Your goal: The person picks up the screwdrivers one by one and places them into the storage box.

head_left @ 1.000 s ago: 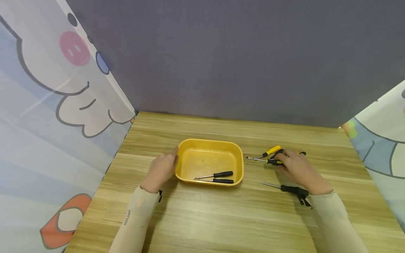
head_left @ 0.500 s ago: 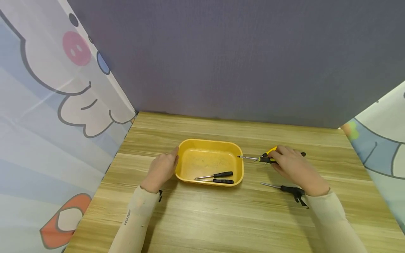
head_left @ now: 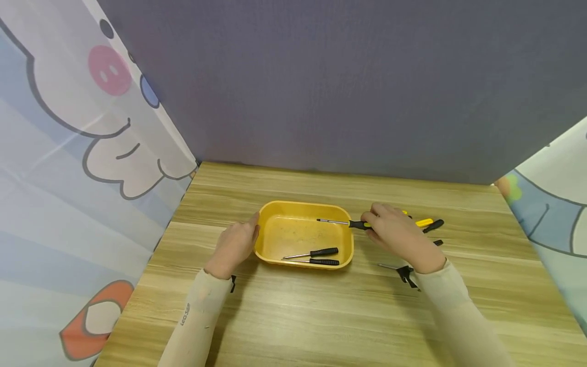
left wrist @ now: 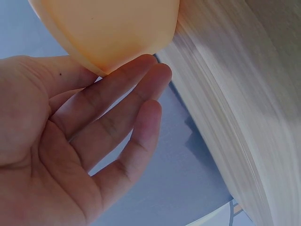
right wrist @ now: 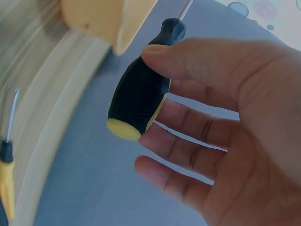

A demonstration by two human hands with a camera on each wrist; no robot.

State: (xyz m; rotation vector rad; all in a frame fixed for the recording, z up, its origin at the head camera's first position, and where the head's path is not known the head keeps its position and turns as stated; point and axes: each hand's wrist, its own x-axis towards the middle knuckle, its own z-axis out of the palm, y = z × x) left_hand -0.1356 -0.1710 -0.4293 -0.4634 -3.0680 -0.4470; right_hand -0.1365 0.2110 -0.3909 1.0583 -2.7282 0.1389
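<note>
A yellow plastic basin (head_left: 301,205) stands on the table, and my left hand (head_left: 234,247) holds its left rim between thumb and fingers. Two small screwdrivers with black handles, one (head_left: 323,252) just above the other (head_left: 324,262), lie along its near side. My right hand (head_left: 398,232) grips a flat-tipped screwdriver (right wrist: 141,89) by its thick black-and-yellow handle, thumb on one side and fingers on the other. That screwdriver's shaft (head_left: 333,221) points left over the basin's right rim. The left wrist view shows the basin's outer wall (left wrist: 117,28) against the fingers.
Right of the basin lie a yellow handle (head_left: 424,223) and a black-handled tool (head_left: 433,226), with others partly hidden by the right hand. Under the right wrist, a screwdriver shaft (head_left: 389,266) shows. A grey panel (head_left: 321,92) rises behind the wooden table (head_left: 293,316).
My right hand has lifted the black-and-yellow screwdriver from the group of tools and carried it left, bringing its tip over the basin. The left hand and basin have stayed put.
</note>
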